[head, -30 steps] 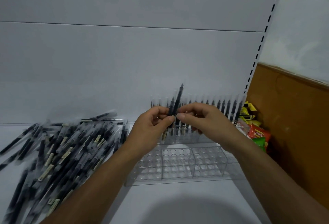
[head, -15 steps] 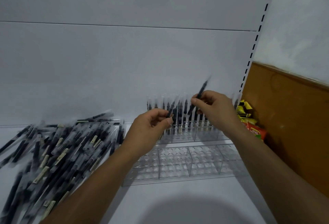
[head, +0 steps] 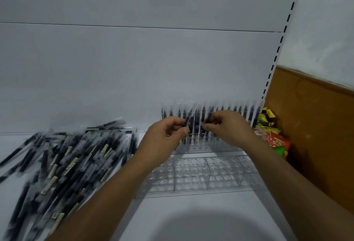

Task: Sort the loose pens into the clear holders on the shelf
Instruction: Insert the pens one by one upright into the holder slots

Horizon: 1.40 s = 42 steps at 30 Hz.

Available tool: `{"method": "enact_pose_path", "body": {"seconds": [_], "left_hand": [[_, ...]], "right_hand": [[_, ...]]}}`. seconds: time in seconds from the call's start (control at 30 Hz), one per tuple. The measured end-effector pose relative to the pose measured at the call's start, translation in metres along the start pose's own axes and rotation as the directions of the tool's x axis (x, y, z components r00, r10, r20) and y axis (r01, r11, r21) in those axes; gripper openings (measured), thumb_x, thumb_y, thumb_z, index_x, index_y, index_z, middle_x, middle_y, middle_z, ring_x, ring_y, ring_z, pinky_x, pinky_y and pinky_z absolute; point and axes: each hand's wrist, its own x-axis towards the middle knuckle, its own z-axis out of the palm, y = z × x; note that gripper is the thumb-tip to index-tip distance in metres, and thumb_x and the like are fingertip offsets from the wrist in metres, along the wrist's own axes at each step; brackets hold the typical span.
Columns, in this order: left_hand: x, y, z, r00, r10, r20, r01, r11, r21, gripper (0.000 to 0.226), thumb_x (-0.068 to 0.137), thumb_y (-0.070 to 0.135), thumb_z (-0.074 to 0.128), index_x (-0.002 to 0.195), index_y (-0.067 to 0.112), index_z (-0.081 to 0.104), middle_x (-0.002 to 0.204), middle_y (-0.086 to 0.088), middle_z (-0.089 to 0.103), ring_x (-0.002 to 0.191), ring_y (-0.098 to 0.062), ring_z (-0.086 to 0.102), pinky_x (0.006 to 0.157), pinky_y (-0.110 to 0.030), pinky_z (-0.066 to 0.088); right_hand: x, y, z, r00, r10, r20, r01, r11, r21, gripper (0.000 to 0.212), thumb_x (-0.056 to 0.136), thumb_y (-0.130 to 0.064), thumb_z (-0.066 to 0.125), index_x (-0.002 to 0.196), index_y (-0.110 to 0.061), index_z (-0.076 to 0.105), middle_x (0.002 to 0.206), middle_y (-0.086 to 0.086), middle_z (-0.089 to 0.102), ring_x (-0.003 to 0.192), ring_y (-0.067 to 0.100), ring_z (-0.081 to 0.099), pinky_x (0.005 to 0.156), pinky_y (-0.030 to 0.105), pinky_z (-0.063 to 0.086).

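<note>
Pens [head: 63, 160] lie in a loose heap at the lower left of the frame on the white shelf [head: 191, 219], black barrels in clear caps with pale labels, crossed every way. Right of the heap, at the centre, the front holder [head: 201, 175] is clear plastic with rows of round holes, none filled as far as I can see. Just behind it the back holder [head: 199, 146] carries a row of standing pens [head: 247, 109] against the rear wall. Snack packets [head: 277, 141] sit at the right edge. Both hands are up at that row: the left hand [head: 164, 139] pinches a slanted pen [head: 190, 115] between thumb and fingers, and the right hand [head: 229, 127] pinches another pen [head: 209, 114] low on its barrel, the lower end hidden among the others. I judge each pen light, stiff and smooth, apt to roll or slip, so the hold belongs on the mid barrel, not the clear cap, which might pull off; the holders look light and brittle, and a hard push could shove them
</note>
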Motion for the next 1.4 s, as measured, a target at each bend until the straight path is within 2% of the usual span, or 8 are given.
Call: {"method": "enact_pose_path", "body": {"seconds": [0.23,0.47,0.6,0.7,0.87,1.0,1.17,1.4], "left_hand": [[0.000,0.001,0.001,1.000,0.022,0.013,-0.022,1.000,0.006,0.015,0.088,0.026,0.070,0.096,0.039,0.071,0.088,0.014,0.073,0.084,-0.003,0.067,0.072,-0.009,0.051],[0.001,0.001,0.001,0.999,0.031,-0.028,-0.030,0.999,0.029,0.019,0.086,0.025,0.071,0.096,0.041,0.068,0.087,0.012,0.072,0.079,-0.001,0.066,0.065,-0.006,0.047],[0.002,-0.001,0.001,1.000,0.019,-0.021,-0.019,1.000,0.025,0.013,0.086,0.024,0.072,0.092,0.036,0.070,0.085,0.006,0.071,0.075,-0.006,0.066,0.063,-0.010,0.050],[0.004,-0.003,0.001,0.999,0.036,0.016,-0.037,0.999,0.038,0.012,0.086,0.023,0.072,0.092,0.033,0.071,0.085,0.005,0.071,0.077,-0.010,0.067,0.066,-0.020,0.056],[0.005,0.001,0.005,0.995,0.070,0.065,-0.076,0.993,0.092,0.018,0.088,0.024,0.069,0.095,0.041,0.069,0.087,0.009,0.072,0.084,-0.014,0.068,0.078,-0.029,0.058],[0.005,0.006,0.003,0.988,0.066,0.142,-0.112,0.929,0.353,0.028,0.090,0.042,0.063,0.118,0.037,0.062,0.107,0.021,0.067,0.092,0.007,0.061,0.088,-0.024,0.052],[-0.010,0.000,-0.009,0.951,0.054,0.306,-0.268,0.642,0.718,0.059,0.091,0.066,0.039,0.142,0.036,0.042,0.147,0.016,0.040,0.127,-0.002,0.038,0.099,-0.021,0.026],[-0.015,-0.005,-0.010,0.954,-0.026,0.298,-0.223,0.602,0.767,0.072,0.088,0.072,0.029,0.148,0.033,0.033,0.156,0.015,0.027,0.141,-0.005,0.022,0.105,-0.022,0.014]], "right_hand": [[0.001,-0.010,0.000,0.999,-0.038,-0.008,0.035,0.974,-0.223,0.040,0.086,-0.050,0.066,0.058,-0.028,0.048,0.056,-0.009,0.050,0.052,0.007,0.045,0.048,0.024,0.027],[-0.005,-0.012,-0.005,0.998,-0.004,0.060,0.019,0.965,-0.260,0.031,0.084,-0.058,0.064,0.079,-0.027,0.066,0.074,-0.011,0.060,0.071,0.008,0.056,0.061,0.025,0.042],[-0.024,-0.014,-0.016,0.999,-0.033,-0.018,0.034,0.994,0.108,0.023,0.080,-0.056,0.068,0.085,-0.033,0.070,0.073,-0.013,0.064,0.068,0.001,0.059,0.058,0.019,0.045],[-0.034,-0.027,-0.015,0.993,-0.077,0.085,0.027,0.875,0.483,0.016,0.080,-0.044,0.073,0.089,-0.032,0.071,0.076,-0.008,0.067,0.060,0.000,0.060,0.053,0.014,0.046],[-0.036,-0.031,-0.007,1.000,0.005,0.014,-0.013,0.781,0.624,0.016,0.088,-0.029,0.070,0.082,-0.014,0.069,0.060,-0.008,0.061,0.055,0.006,0.059,0.051,0.018,0.046],[-0.031,-0.024,-0.015,0.991,0.119,-0.061,-0.033,0.657,0.753,0.016,0.091,-0.022,0.066,0.089,-0.006,0.065,0.072,-0.002,0.071,0.061,0.008,0.067,0.050,0.019,0.049],[-0.017,-0.008,-0.031,0.928,0.195,-0.317,0.043,0.790,0.612,0.013,0.093,-0.021,0.064,0.086,-0.010,0.060,0.077,0.009,0.070,0.065,0.007,0.071,0.060,0.035,0.053],[-0.005,-0.002,-0.027,0.927,0.053,-0.372,0.049,0.965,0.259,0.013,0.093,-0.032,0.063,0.089,-0.019,0.060,0.078,-0.006,0.069,0.069,0.011,0.067,0.064,0.040,0.058]]}}
